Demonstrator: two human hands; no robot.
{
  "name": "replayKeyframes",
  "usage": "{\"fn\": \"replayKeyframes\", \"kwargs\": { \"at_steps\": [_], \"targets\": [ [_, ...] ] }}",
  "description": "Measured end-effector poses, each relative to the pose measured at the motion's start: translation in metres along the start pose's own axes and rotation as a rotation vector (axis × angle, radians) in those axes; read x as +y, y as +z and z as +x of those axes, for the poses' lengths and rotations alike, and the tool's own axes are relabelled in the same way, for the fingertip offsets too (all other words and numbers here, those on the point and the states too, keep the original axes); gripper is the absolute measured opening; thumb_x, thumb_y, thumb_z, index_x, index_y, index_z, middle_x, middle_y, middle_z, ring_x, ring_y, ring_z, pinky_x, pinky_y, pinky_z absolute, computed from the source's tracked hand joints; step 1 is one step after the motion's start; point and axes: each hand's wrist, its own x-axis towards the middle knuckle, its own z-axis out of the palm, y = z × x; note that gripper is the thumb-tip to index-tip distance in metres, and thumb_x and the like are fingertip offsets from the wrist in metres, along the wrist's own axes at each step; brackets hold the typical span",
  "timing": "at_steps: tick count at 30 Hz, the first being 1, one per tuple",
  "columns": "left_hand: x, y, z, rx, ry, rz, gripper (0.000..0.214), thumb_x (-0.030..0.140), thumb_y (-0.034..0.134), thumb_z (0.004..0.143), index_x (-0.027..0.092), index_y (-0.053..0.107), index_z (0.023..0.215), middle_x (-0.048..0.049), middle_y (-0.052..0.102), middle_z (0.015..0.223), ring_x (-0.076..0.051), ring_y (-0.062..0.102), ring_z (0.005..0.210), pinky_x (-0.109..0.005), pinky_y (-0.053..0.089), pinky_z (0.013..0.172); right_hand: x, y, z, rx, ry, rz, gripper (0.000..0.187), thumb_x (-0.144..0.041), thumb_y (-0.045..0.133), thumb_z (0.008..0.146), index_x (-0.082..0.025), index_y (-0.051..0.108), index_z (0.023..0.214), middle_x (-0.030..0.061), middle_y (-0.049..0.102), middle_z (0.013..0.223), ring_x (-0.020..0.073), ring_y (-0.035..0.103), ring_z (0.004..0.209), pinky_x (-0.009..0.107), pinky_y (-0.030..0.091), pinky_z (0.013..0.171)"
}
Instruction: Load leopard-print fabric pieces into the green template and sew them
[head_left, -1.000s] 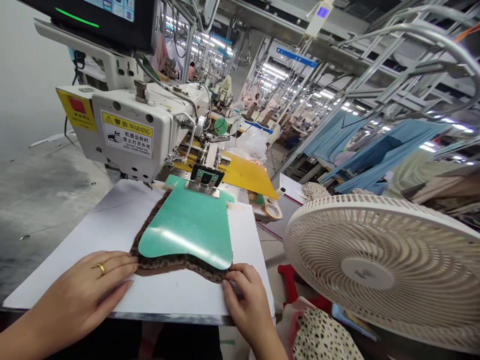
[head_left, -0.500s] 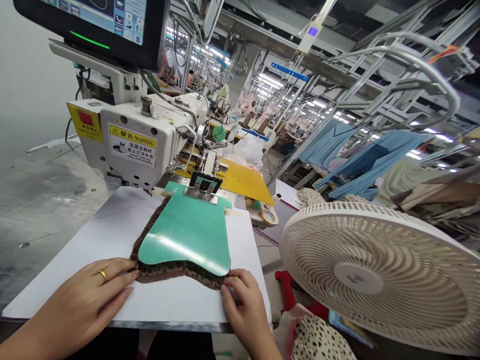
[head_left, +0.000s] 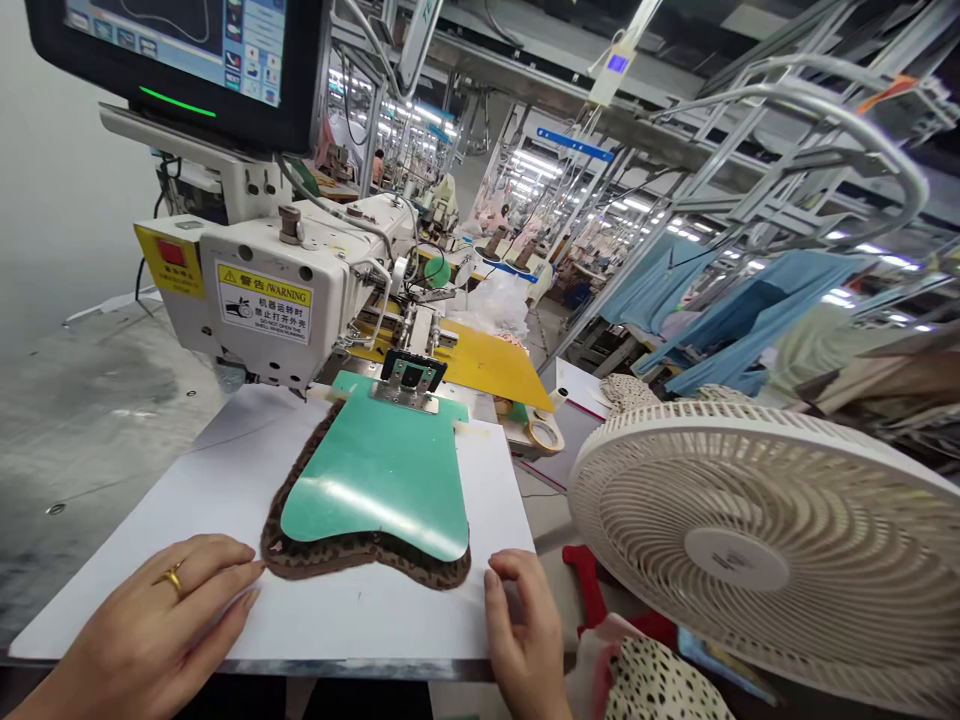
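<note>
A brown leopard-print fabric piece [head_left: 352,556] lies on the white work board [head_left: 225,470] under a green template plate [head_left: 382,478], which is clamped at its far end to the sewing machine [head_left: 277,285]. My left hand [head_left: 161,625], with a gold ring, rests flat on the board just left of the fabric's near edge, fingers stretched out. My right hand [head_left: 525,625] sits at the board's right front corner, a little to the right of the fabric, fingers loosely curled and holding nothing.
A large white fan [head_left: 757,545] stands close on the right. A spotted cloth pile [head_left: 652,685] lies below it by my right wrist. A control screen [head_left: 187,60] hangs above the machine. A tape roll [head_left: 544,435] and yellow board [head_left: 487,360] sit behind.
Both hands have come off the fabric edge. The right hand slid to the right, away from the fabric; the left hand drew back slightly toward me.
</note>
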Motion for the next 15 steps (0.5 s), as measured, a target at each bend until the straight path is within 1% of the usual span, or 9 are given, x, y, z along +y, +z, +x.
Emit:
{"fn": "replayKeyframes", "kwargs": {
  "at_steps": [4, 8, 13, 15],
  "targets": [
    [0.0, -0.002, 0.003, 0.006, -0.004, -0.008, 0.017, 0.02, 0.057, 0.091, 0.021, 0.066, 0.105, -0.0047, 0.065, 0.103, -0.018, 0.062, 0.096, -0.031, 0.048, 0.09, 0.001, 0.0, -0.002, 0.039, 0.023, -0.014, 0.009, -0.019, 0.049, 0.099, -0.021, 0.055, 0.094, 0.0018, 0.057, 0.089, 0.0143, 0.056, 0.086, 0.023, 0.046, 0.076],
    [-0.002, -0.005, 0.006, 0.002, 0.092, 0.03, 0.016, 0.018, 0.06, 0.089, 0.017, 0.067, 0.103, -0.006, 0.065, 0.103, -0.018, 0.062, 0.095, -0.029, 0.049, 0.09, 0.001, 0.0, -0.002, 0.049, 0.016, -0.01, 0.011, -0.019, 0.049, 0.099, -0.022, 0.055, 0.091, 0.0015, 0.057, 0.087, 0.0149, 0.055, 0.083, 0.025, 0.046, 0.073],
    [0.001, -0.007, 0.01, 0.015, 0.049, 0.031, 0.013, 0.019, 0.057, 0.091, 0.019, 0.066, 0.1, -0.0054, 0.065, 0.1, -0.018, 0.063, 0.092, -0.031, 0.051, 0.088, 0.0, 0.001, 0.0, 0.049, 0.005, -0.007, 0.012, -0.018, 0.048, 0.099, -0.022, 0.055, 0.089, 0.001, 0.057, 0.085, 0.0155, 0.055, 0.08, 0.026, 0.045, 0.071],
    [0.002, -0.007, 0.013, 0.003, 0.071, 0.041, 0.012, 0.02, 0.058, 0.091, 0.019, 0.066, 0.1, -0.005, 0.065, 0.099, -0.017, 0.063, 0.092, -0.03, 0.052, 0.086, -0.001, 0.001, 0.0, 0.044, 0.015, -0.006, 0.013, -0.019, 0.048, 0.099, -0.022, 0.055, 0.088, 0.0013, 0.057, 0.084, 0.016, 0.055, 0.08, 0.027, 0.045, 0.07]
  ]
}}
